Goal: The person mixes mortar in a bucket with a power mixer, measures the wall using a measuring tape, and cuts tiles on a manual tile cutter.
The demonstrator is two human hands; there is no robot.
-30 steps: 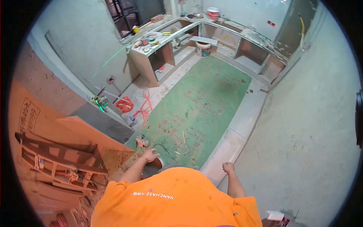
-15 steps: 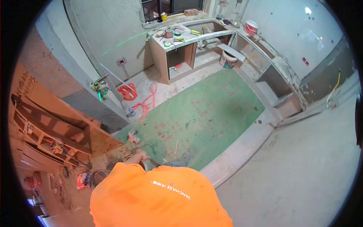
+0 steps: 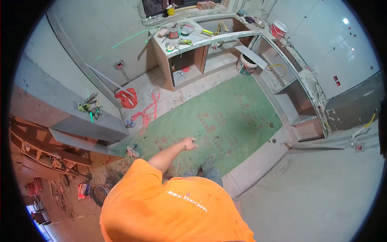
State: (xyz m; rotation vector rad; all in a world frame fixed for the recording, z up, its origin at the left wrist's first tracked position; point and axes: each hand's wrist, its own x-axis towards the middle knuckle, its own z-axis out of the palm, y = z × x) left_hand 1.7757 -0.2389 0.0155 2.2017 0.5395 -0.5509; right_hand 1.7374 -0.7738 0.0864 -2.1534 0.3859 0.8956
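My left hand (image 3: 189, 143) reaches out from the orange sleeve over the green floor sheet (image 3: 181, 117). Its fingers look apart and slightly bent, and I make out nothing in them. Printed red marks cover parts of the sheet. Below the hand, my grey trouser leg (image 3: 211, 167) shows at the shirt's edge. A small pale crumpled item (image 3: 132, 151) lies left of my forearm. My right hand is out of sight, beyond my torso.
An L-shaped counter frame (image 3: 193, 46) holds tools and tape. A bucket (image 3: 245, 65) with a board across it stands before it. Left are a red plastic bag (image 3: 126, 98), pink strapping (image 3: 151, 111) and a laser level (image 3: 90, 107) throwing green lines.
My left hand has swung from close by my torso, out and to the right over the green sheet, with the forearm now extended. The view has shifted slightly, and more of my leg shows.
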